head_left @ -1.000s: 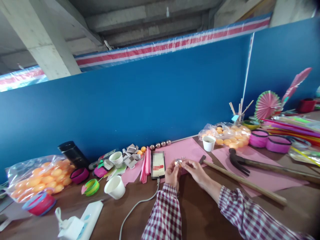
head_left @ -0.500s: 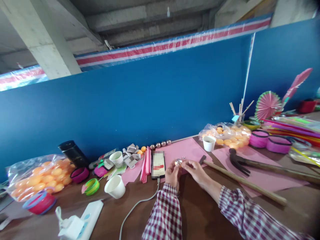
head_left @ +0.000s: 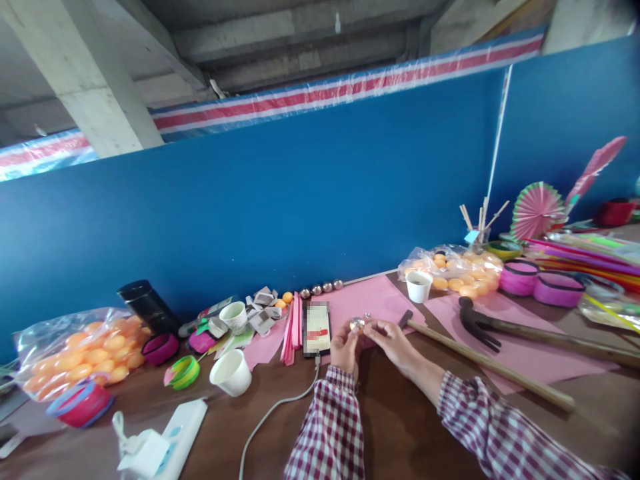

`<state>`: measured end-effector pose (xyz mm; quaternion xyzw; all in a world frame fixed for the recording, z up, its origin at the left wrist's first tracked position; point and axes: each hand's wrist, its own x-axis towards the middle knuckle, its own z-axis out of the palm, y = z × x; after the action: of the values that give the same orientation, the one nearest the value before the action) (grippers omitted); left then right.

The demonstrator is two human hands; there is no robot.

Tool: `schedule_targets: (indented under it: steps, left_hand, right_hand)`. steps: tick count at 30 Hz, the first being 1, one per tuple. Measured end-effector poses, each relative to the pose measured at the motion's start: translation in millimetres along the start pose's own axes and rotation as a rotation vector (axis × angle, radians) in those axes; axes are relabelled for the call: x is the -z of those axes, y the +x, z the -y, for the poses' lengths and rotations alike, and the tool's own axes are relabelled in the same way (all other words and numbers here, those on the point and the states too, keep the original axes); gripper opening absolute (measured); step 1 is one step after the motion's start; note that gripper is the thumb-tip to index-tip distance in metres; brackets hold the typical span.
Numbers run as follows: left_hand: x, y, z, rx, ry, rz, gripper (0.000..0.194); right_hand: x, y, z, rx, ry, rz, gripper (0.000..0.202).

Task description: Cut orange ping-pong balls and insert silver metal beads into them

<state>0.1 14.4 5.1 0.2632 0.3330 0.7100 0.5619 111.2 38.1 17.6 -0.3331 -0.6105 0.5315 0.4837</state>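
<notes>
Between my two hands, over the near edge of the pink paper (head_left: 377, 300), is a small shiny silvery object (head_left: 357, 324). My left hand (head_left: 345, 348) pinches it from the left with thumb and fingers. My right hand (head_left: 393, 341) is closed at its right side, its fingertips beside a small glinting bit (head_left: 367, 316); what they grip is too small to make out. A phone (head_left: 317, 329) with a cable lies just left of my left hand. To the right of my right hand, a thin-handled hammer (head_left: 490, 363) rests on the table.
A claw hammer (head_left: 540, 337) lies at right. White cups (head_left: 419, 287) stand either side. Several metal balls (head_left: 327, 287) line the blue panel. Bags of orange balls (head_left: 85, 353) sit left and right. A power strip (head_left: 183, 440) is at front left of the brown table (head_left: 400, 427).
</notes>
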Motion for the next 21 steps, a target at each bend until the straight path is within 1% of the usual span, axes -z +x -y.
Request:
schedule_targets:
  steps: [7, 11, 14, 17, 21]
  left_hand:
    - [0.4, 0, 0, 0.009, 0.007, -0.011, 0.041]
    - [1.1, 1, 1, -0.007, -0.004, 0.015, 0.041]
    - [2.6, 2, 3, -0.018, 0.008, 0.001, 0.043]
    - [6.6, 6, 7, -0.041, 0.047, -0.025, 0.045]
    - [15.7, 14, 14, -0.112, 0.155, -0.043, 0.040]
  right_hand:
    - [0, 1, -2, 0.000, -0.025, 0.014, 0.029]
    - [1, 1, -5, 0.010, -0.012, 0.024, 0.028]
    - [1, 1, -5, 0.002, -0.020, 0.031, 0.027]
    - [1, 0, -2, -0.016, -0.037, 0.028, 0.026]
    - [1, 1, -2, -0.036, -0.052, 0.023, 0.027]
